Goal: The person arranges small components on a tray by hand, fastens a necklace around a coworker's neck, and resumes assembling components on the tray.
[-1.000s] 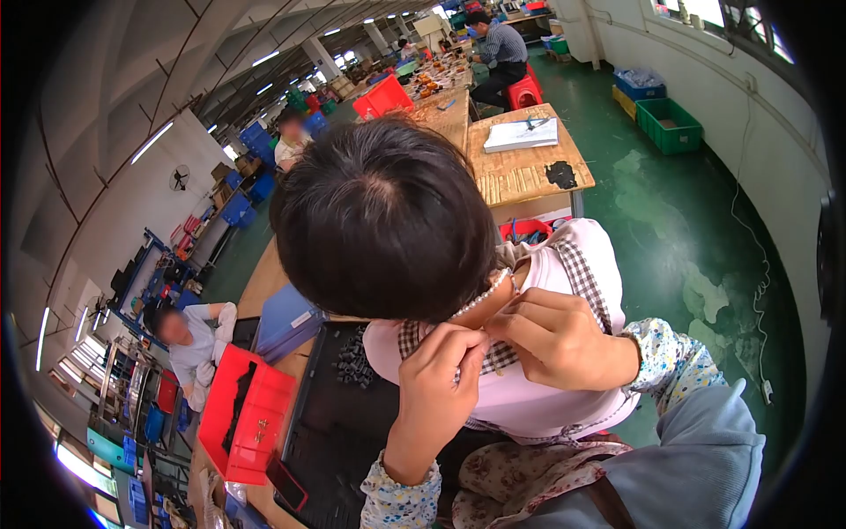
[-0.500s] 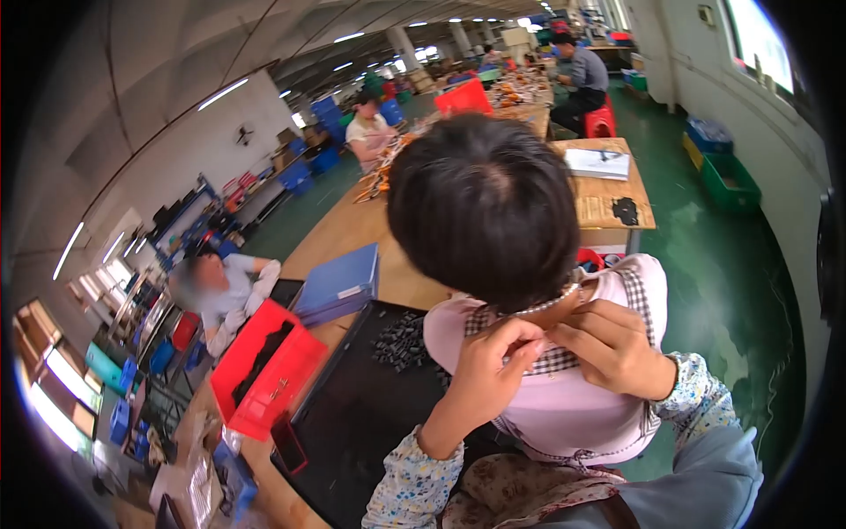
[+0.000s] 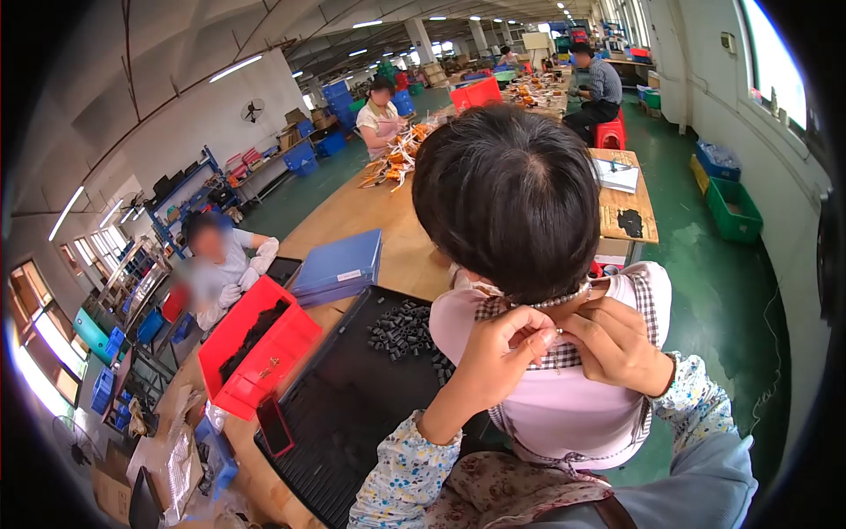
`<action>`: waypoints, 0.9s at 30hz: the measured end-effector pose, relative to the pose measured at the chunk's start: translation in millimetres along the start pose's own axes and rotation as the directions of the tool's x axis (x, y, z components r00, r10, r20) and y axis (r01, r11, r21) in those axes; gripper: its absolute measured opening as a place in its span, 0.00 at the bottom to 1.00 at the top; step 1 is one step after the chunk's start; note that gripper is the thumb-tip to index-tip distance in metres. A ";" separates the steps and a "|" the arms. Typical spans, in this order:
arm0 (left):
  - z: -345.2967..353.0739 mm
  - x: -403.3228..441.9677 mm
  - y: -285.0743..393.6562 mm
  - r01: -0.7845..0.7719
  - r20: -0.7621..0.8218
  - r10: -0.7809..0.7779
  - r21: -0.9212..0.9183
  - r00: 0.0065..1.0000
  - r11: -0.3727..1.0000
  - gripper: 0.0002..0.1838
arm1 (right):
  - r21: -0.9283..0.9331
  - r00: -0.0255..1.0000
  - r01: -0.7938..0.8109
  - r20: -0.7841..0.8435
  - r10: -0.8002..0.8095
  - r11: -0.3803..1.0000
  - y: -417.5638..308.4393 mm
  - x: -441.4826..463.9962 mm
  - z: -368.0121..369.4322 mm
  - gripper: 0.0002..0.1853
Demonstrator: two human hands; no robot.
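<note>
So the left hand (image 3: 493,357) and right hand (image 3: 627,354) both had fingers pinched nearly shut on a tiny shiny piece (image 3: 559,331), just below the white beaded necklace (image 3: 560,301) on a pink-clad person (image 3: 573,414). Honestly couldn't tell whether anything was joined.

black pieces (image 3: 403,330) heaped on black tray (image 3: 339,423) | red bin (image 3: 280,357) near blue folders (image 3: 337,263) | green crate (image 3: 736,220) on floor (image 3: 705,273)

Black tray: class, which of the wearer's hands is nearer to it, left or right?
Left. The left hand is on the tray's side of the co-worker's collar; the right hand is on the collar's far side.
</note>
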State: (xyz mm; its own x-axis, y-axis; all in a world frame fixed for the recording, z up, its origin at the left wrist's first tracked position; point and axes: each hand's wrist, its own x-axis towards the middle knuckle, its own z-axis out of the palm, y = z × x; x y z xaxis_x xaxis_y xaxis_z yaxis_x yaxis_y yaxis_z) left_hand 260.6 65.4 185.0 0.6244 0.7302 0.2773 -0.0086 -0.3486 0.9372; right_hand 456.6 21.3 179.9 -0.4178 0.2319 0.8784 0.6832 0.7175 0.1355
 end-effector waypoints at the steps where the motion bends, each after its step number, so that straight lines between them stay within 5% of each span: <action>1: 0.3 0.1 -0.3 0.003 0.008 -0.003 -0.005 1.000 1.000 0.07 | -0.007 1.000 0.003 -0.007 -0.003 1.000 -0.5 -0.3 0.5 0.19; 13: 2.9 1.0 -5.5 -0.035 -0.051 0.030 -0.087 0.998 0.996 0.05 | 0.102 0.995 -0.070 -0.065 0.076 0.992 2.1 -7.1 1.3 0.21; 27: 1.3 0.8 -5.9 -0.033 -0.075 0.037 0.041 0.997 0.999 0.04 | 0.137 0.993 -0.078 -0.080 0.090 0.988 3.3 -14.4 5.4 0.20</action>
State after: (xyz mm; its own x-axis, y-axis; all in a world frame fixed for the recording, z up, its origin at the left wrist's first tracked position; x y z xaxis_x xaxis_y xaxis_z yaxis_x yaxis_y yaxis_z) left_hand 262.2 67.3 179.4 0.5636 0.7589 0.3264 0.0028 -0.3968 0.9179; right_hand 461.7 23.8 165.1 -0.3055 0.2419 0.9210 0.6255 0.7802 0.0025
